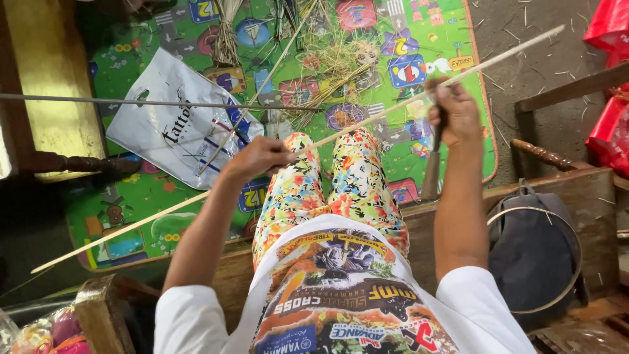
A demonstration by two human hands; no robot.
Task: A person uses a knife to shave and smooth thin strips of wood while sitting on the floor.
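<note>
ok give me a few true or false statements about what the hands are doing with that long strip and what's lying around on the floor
1. Both hands hold the same long pale strip. True: the left hand grips it near the knees and the right hand grips it further up.
2. The right hand also holds a dark-bladed knife. True: it points down beside the strip.
3. The white plastic bag hangs from the wooden chair. False: it lies flat on the green play mat.
4. The dark backpack lies on the play mat. False: it sits on the wooden bench, to the person's right.
5. Loose straw-like fibres are heaped on the mat ahead of the knees. True.
</note>
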